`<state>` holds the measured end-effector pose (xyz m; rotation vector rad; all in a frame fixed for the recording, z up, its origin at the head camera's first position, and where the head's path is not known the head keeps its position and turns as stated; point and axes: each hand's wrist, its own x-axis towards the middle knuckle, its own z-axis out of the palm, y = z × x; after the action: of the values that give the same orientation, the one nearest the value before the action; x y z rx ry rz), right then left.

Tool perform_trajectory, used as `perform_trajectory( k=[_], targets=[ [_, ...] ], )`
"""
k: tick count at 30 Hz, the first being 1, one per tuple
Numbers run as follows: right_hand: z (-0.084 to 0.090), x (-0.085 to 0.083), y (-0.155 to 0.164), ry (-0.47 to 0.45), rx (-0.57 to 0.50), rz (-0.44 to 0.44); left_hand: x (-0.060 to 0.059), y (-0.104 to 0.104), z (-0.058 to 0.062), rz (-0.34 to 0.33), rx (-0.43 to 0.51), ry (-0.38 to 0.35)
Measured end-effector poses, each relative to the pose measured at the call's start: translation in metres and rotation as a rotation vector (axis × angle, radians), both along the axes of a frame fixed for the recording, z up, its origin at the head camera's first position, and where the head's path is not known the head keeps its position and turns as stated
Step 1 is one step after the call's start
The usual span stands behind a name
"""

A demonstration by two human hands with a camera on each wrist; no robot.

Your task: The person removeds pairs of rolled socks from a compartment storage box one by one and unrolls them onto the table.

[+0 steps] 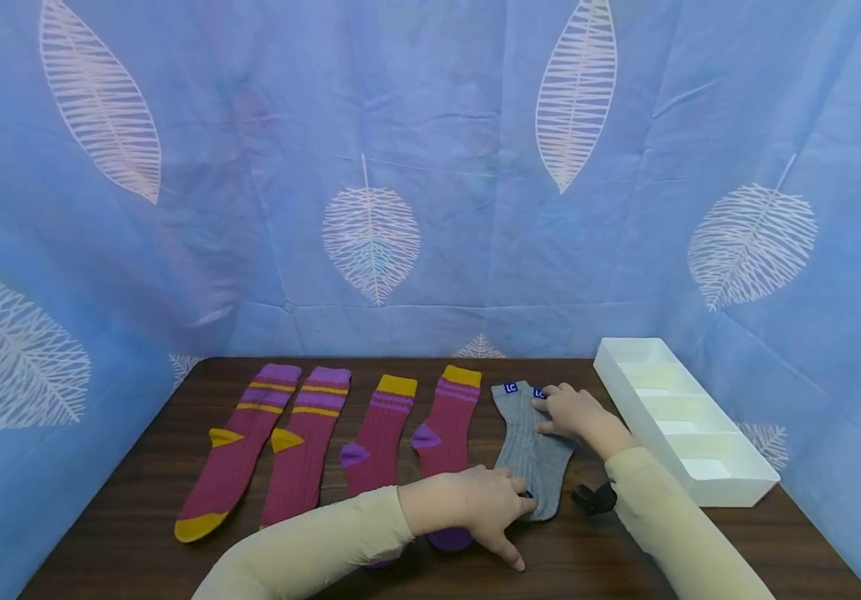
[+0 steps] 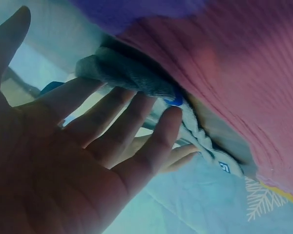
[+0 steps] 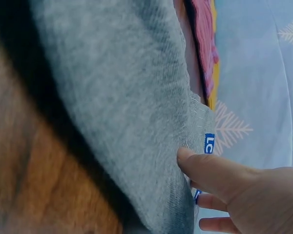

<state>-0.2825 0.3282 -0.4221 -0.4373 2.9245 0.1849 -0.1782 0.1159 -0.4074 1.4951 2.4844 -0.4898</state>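
Observation:
A pair of grey socks (image 1: 518,433) lies side by side, partly overlapping, with blue LC labels at the cuffs. My right hand (image 1: 575,412) rests on the cuff end of the right-hand grey sock; in the right wrist view its thumb (image 3: 205,168) touches the ribbed fabric beside the label. At the toe end, my left hand (image 1: 478,502) is spread with the thumb apart, its fingertips touching the grey toes. The left wrist view shows those fingers (image 2: 132,131) extended under the sock's toe edge. Part of a maroon sock (image 1: 447,425) is hidden beneath the left hand.
Further left lie another short maroon sock (image 1: 377,450) and two long maroon socks with yellow heels (image 1: 227,458). A white divided box (image 1: 730,492) stands at the right. A small black object (image 1: 593,498) is by the right sleeve. Blue leaf-patterned cloth (image 1: 430,167) hangs behind the dark table (image 1: 137,517).

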Motion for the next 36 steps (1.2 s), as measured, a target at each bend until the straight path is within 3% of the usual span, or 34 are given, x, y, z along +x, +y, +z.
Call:
perform_trajectory(
  k=[9,12,16,23,30,36],
  targets=[
    [0.002,-0.001,0.011,-0.019,-0.178,0.049,0.001,-0.009,-0.001,0.057,0.073,-0.169],
    [0.001,-0.003,0.016,-0.001,-0.238,0.052,0.003,-0.014,-0.001,0.043,0.081,-0.2],
    [-0.003,-0.007,0.021,0.004,-0.285,0.027,0.008,-0.018,0.001,-0.008,0.055,-0.177],
    [-0.007,-0.01,0.024,-0.039,-0.312,0.017,0.013,-0.017,0.0,-0.029,0.016,-0.115],
    [0.003,-0.007,0.022,0.064,-0.208,0.081,0.011,-0.018,0.002,-0.033,0.065,-0.104],
    [0.016,0.001,0.026,0.143,-0.157,0.154,0.017,-0.014,0.011,-0.044,0.094,-0.083]
  ],
)
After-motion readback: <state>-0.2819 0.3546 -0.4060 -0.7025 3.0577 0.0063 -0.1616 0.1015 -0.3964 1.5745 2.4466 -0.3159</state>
